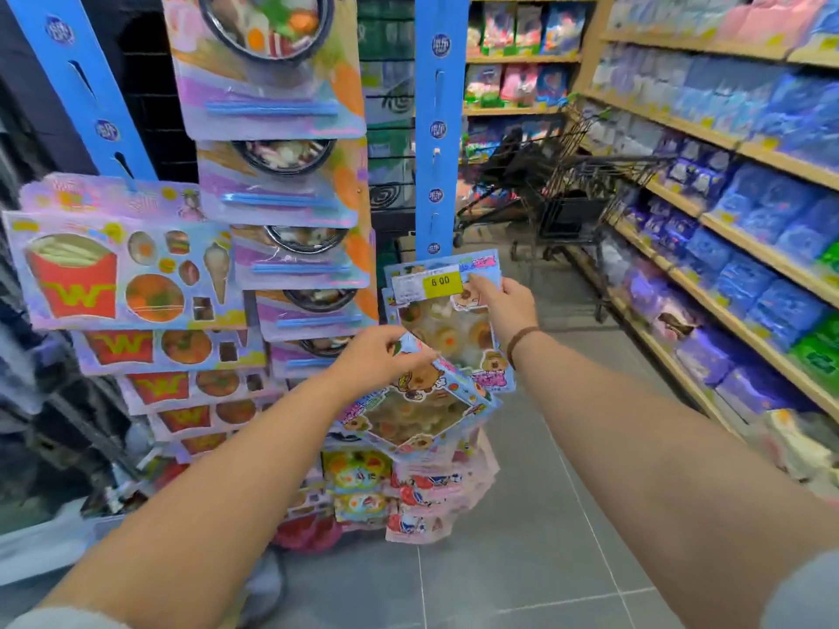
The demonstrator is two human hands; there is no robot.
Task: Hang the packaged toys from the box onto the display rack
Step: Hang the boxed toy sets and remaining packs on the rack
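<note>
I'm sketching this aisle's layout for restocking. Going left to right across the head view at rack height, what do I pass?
Fries toy packs → bowl toy packs → blue rack post → shopping cart → wooden shelves stocked with blue packages.

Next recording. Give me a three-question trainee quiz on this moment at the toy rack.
1. True or false: the right hand holds the stickered bear pack, its yellow price sticker facing the camera.
2. What does the left hand pinch? A) a second bear pack B) a bottle C) nothing
3. Fill in: in the aisle beyond the packs stands a shopping ____.
Key: 1 true; 2 A; 3 cart.
</note>
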